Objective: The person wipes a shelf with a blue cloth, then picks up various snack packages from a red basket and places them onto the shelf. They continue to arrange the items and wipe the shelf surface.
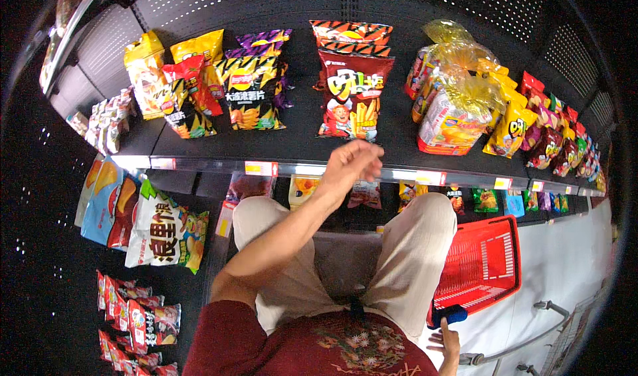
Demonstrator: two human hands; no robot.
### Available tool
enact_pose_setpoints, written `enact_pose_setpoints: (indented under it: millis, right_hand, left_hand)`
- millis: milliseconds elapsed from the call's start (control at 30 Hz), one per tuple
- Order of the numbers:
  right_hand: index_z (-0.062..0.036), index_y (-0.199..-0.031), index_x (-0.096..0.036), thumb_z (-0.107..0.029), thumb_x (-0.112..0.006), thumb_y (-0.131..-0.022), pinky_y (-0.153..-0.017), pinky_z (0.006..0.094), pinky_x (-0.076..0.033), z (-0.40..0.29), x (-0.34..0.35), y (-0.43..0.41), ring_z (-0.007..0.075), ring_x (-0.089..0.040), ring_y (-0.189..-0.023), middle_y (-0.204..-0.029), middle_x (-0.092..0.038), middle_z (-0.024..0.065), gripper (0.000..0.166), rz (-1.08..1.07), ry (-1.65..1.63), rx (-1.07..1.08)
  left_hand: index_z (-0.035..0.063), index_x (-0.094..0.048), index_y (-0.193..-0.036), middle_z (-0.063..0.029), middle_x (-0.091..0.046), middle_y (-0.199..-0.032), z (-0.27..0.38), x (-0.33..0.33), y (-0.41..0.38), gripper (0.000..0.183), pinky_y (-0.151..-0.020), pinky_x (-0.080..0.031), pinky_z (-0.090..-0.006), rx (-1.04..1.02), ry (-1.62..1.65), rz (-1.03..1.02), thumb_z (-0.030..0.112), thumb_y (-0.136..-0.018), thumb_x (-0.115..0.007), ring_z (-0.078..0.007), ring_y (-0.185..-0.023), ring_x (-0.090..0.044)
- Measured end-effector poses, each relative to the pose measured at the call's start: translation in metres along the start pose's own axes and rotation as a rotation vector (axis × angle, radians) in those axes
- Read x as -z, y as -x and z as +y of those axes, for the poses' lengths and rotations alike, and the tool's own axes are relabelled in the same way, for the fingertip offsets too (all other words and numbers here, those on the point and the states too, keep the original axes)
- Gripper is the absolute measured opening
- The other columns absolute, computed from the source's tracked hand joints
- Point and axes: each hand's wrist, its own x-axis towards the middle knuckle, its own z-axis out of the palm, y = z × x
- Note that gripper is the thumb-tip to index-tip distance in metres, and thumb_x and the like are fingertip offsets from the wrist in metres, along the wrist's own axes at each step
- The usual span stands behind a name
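Note:
My left hand (355, 162) reaches over the front edge of the upper shelf, its fingers curled near the bottom of a dark red snack bag (353, 96). Whether it touches the bag I cannot tell. Behind that bag stand orange-and-black chip bags (355, 31). Low at the right, my right hand (447, 340) hangs with its fingers spread, close to a dark blue thing (450, 316) at the rim of a red plastic shopping basket (516, 256). No item shows in that hand.
Black-and-yellow chip bags (251, 94) stand left on the shelf, clear-wrapped snack packs (456, 121) right. A price-tag rail (299, 169) runs along the shelf edge above my knees. White-and-green bags (157, 231) lie at the left. Metal tubing (553, 321) is at the lower right.

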Motion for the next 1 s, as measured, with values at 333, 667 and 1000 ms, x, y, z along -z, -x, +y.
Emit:
enact_pose_setpoints:
  millis: [333, 667, 1000]
  right_hand:
    - [-0.0008, -0.096, -0.065, -0.024, -0.06, -0.096, -0.047, 0.0262, -0.045, -0.128, -0.039, 0.031, 0.0124, -0.056, -0.055, -0.071, -0.062, 0.0045, 0.024, -0.134, 0.202, 0.819]
    - [-0.0043, -0.106, -0.064, -0.01, -0.059, -0.096, -0.067, 0.0231, -0.048, -0.361, -0.252, 0.199, 0.0085, -0.058, -0.079, -0.093, -0.064, 0.0019, 0.013, -0.267, 0.408, 1.559]
    - [-0.0051, -0.123, -0.058, -0.023, -0.063, -0.089, -0.099, 0.0398, -0.042, -0.493, -0.496, 0.261, 0.0319, -0.055, -0.11, -0.119, -0.062, 0.0153, 0.039, -0.283, 0.571, 2.258]
  left_hand:
    - [0.0038, -0.065, -0.1, -0.0034, -0.064, -0.076, 0.077, 0.06, -0.075, 0.018, -0.053, -0.047, -0.0213, -0.651, -0.059, 0.407, 0.019, -0.099, -0.056, -0.0095, -0.061, -0.06]
    - [0.0066, -0.055, -0.104, -0.0038, -0.062, -0.086, 0.095, 0.167, -0.064, 0.023, -0.055, -0.046, -0.0236, -0.564, 0.551, 0.906, 0.024, -0.092, -0.062, -0.0122, -0.068, -0.061]
    - [0.0081, -0.056, -0.112, -0.0028, -0.059, -0.101, 0.097, 0.219, -0.048, 0.029, -0.076, -0.045, -0.0302, -0.654, 0.544, 1.078, 0.024, -0.088, -0.063, -0.0148, -0.093, -0.056]
